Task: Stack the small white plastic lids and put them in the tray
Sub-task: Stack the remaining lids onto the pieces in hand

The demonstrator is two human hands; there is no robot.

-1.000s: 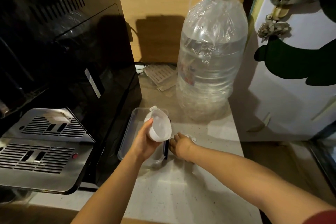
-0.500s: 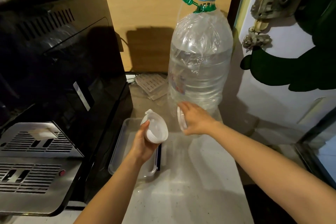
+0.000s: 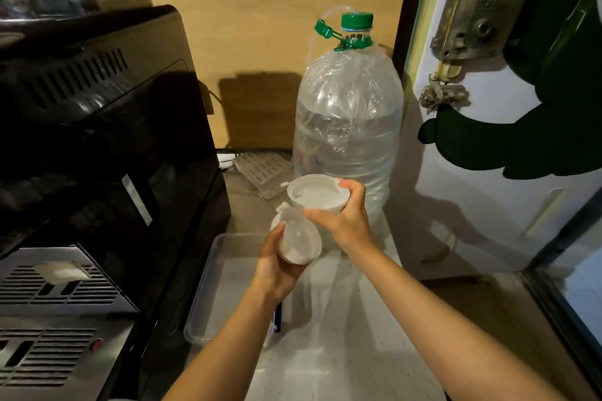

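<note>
My left hand (image 3: 275, 265) grips a stack of small white plastic lids (image 3: 299, 239), tilted, above the clear plastic tray (image 3: 208, 273) on the counter. A single white lid (image 3: 317, 190) is held flat by its edge in my right hand (image 3: 345, 218), just above and to the right of the stack, close to touching it. The tray lies beside the black machine, and my left forearm hides part of it. I see nothing lying inside the visible part of the tray.
A black coffee machine (image 3: 97, 156) with a metal drip grille (image 3: 49, 290) fills the left. A large water bottle (image 3: 347, 127) with a green cap stands behind my hands. A white door (image 3: 488, 172) bounds the right. A light speckled counter (image 3: 325, 352) runs toward me.
My right hand picked a lid off the counter, lifted it and turned it flat, bringing it over the stack. My left hand raised the stack slightly.
</note>
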